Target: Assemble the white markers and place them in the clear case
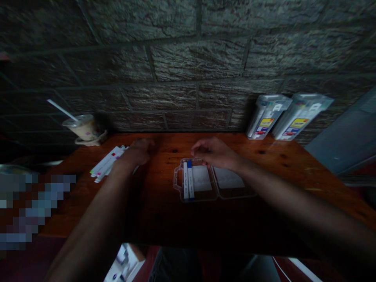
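A clear plastic case [178, 181] lies open on the wooden table [152, 211], with two white markers [188, 181] lying in its left half. My right hand [213, 152] hovers over the case's far edge, its fingers curled in a loose pinch; what they hold, if anything, is hidden. My left hand [138, 152] rests on the table to the left, fingers curled, beside a pile of loose white markers [107, 163] with coloured caps. Whether it grips one I cannot make out.
A lidded drink cup [84, 127] with a straw stands at the back left. Two packaged marker sets [289, 115] lean against the dark brick wall at the back right. A white object [125, 266] shows below the table's front edge.
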A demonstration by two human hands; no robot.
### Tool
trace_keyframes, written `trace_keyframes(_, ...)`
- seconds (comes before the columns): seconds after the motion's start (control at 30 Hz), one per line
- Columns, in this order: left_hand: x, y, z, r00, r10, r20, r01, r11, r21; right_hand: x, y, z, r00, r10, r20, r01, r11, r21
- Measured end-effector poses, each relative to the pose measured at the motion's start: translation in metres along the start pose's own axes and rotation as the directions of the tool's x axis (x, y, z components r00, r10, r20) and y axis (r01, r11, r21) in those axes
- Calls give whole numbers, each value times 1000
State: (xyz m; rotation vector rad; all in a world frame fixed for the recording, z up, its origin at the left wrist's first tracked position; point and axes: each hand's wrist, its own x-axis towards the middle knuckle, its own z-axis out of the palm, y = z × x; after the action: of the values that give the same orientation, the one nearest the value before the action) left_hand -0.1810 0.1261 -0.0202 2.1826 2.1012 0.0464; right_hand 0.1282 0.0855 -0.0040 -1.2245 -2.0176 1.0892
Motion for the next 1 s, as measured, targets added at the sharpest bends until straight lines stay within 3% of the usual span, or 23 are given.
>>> trace_keyframes(0.2,2,19,0,991,94,-92,-99,994,-55,1,4,1,1000,3,6,-3,1000,0)
trace_keyframes(0.37,4,26,-5,940,19,-341,-151,918,-366,4,10,3,1000,3,3,-3,1000,23)
trace_keyframes(0.47,4,30,-8,881,-73,-467,-261,749,-609,4,10,3,1000,-10,12,10,1000,21)
trace_keyframes(0.53,3,35,-11,861,-128,-492,-325,607,-725,2,7,4,1000,-5,12,5,1000,23)
trace_keyframes(0.57,2,38,-13,861,-153,-486,-346,524,-778,1,5,4,1000,1,8,-1,1000,27)
trace_keyframes(0.67,-2,50,-16,903,-218,-370,-357,98,-929,-2,-2,6,1000,23,4,-23,997,69)
trace_keyframes(0.7,-3,54,-16,915,-213,-343,-348,14,-937,-3,-4,7,1000,30,8,-31,996,87)
trace_keyframes(0.73,-3,58,-15,920,-204,-334,-344,-15,-939,-5,-5,8,999,35,13,-36,994,102)
trace_keyframes(0.83,-3,66,-5,938,-156,-309,-310,20,-951,-8,-3,14,1000,24,17,-26,994,105)
trace_keyframes(0.9,-2,69,2,957,-104,-270,-259,113,-959,-9,0,17,1000,-17,13,17,998,63)
trace_keyframes(0.93,-1,69,5,964,-65,-258,-238,229,-944,-10,2,19,999,-48,3,48,998,34)
trace_keyframes(1.0,0,65,8,970,4,-241,-194,605,-772,-10,4,21,996,-88,-12,88,996,-7)
